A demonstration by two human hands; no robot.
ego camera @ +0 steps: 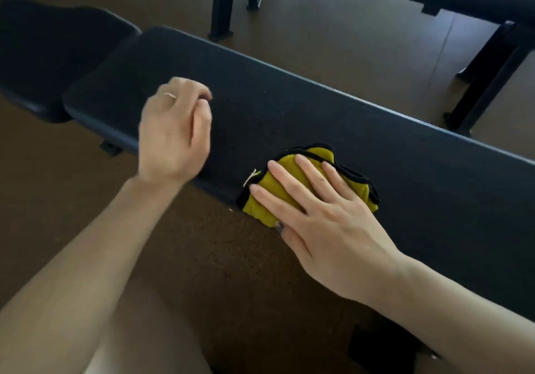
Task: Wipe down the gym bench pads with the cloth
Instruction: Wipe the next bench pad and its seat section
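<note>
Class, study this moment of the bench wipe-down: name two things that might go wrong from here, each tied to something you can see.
1. The crumpled yellow cloth with black trim sits at the near edge of the long black bench pad, partly overhanging; it may slip off under the flat right hand.
2. Pale specks near the loosely curled left hand lie away from the cloth and might be missed.

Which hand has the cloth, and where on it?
Right hand presses flat on the yellow cloth's middle, against the long pad. Left hand holds nothing.

Both forearms bare, no sleeves; thin ring [169,95] on left hand [173,133], right hand [324,223] ringless.
</note>
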